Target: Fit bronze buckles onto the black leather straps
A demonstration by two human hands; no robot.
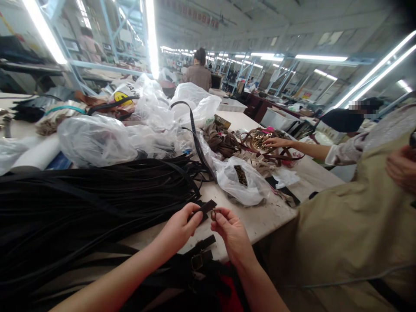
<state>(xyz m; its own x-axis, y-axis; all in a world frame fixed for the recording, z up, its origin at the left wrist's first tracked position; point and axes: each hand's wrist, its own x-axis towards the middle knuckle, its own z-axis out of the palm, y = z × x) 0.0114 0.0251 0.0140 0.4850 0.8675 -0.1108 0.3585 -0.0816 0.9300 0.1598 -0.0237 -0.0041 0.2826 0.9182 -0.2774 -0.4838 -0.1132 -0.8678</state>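
Observation:
My left hand (186, 223) is closed on the end of a black strap (208, 209), pinched between thumb and fingers. Just to its right, my right hand (229, 225) pinches a small brass-coloured buckle (213, 214) close to the strap's tip. Whether strap and buckle touch, I cannot tell. Below my hands, a black strap with a square metal buckle (196, 261) lies near the table edge. A large bundle of black straps (97, 195) spreads over the left of the table.
Beyond my hands, a clear plastic bag (242, 182) holds small metal pieces on the table (279, 221). Other plastic bags (97, 138) and brown straps (221, 141) lie behind. At right, a co-worker's hand (275, 143) reaches into a heap of metal buckles (260, 138).

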